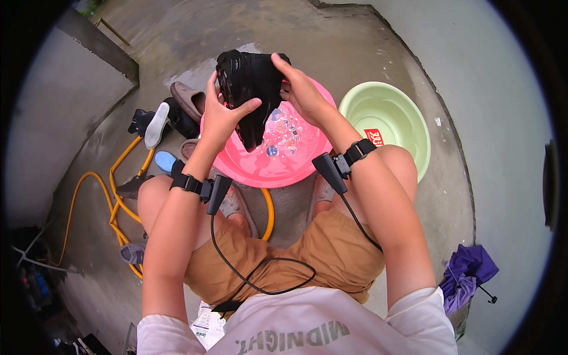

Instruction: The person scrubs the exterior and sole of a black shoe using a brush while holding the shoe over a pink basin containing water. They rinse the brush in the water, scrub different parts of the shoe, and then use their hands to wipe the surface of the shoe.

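A wet, shiny black shoe is held up above a pink plastic basin, its narrower end pointing down toward me. On its left side, my left hand grips it with the thumb laid across the near face. My right hand holds the other side, thumb near the top edge and some fingers hidden. Below the shoe, water and a printed pattern show on the basin's floor. Black straps with small cabled devices sit around both wrists.
A light green basin stands at right. Left are a brown slipper, a grey-white insole, a blue insole, a dark shoe and an orange hose. A purple umbrella leans by the right wall.
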Demonstrator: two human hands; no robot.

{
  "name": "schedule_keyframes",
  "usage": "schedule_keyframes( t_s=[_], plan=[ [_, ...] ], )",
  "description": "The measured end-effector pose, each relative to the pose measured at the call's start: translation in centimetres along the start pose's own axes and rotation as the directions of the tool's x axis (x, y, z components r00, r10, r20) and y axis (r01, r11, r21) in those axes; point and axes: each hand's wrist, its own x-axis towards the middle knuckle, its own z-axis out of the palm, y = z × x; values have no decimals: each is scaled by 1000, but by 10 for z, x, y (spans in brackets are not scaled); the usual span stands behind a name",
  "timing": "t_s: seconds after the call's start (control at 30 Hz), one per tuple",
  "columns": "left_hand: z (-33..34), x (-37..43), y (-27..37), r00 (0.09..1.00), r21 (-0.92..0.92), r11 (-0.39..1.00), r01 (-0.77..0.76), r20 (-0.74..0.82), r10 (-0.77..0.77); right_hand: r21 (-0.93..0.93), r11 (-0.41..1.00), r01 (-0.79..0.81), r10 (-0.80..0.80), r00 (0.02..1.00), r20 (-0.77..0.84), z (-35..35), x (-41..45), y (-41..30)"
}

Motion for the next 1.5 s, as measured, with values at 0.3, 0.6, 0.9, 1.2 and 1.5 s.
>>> schedule_keyframes(
  t_s=[0.3,0.6,0.9,1.2,1.5],
  plan=[
    [-1,-9,-1,915,561,726,-397,181,360,125,954,-273,281,958,-53,-14,1,-14],
    [19,-7,29,940,441,830,-342,181,291,-263,962,69,-224,750,-623,28,10,-14],
    [-90,25,0,973,677,700,-228,134,187,-229,937,264,-349,663,-662,111,42,-11],
    [-107,52,1,907,711,564,-420,355,228,-180,963,199,-268,719,-641,102,52,-10],
    [-151,78,-41,941,650,687,-325,294,167,-193,972,134,-230,705,-671,107,55,-18]
  ],
)
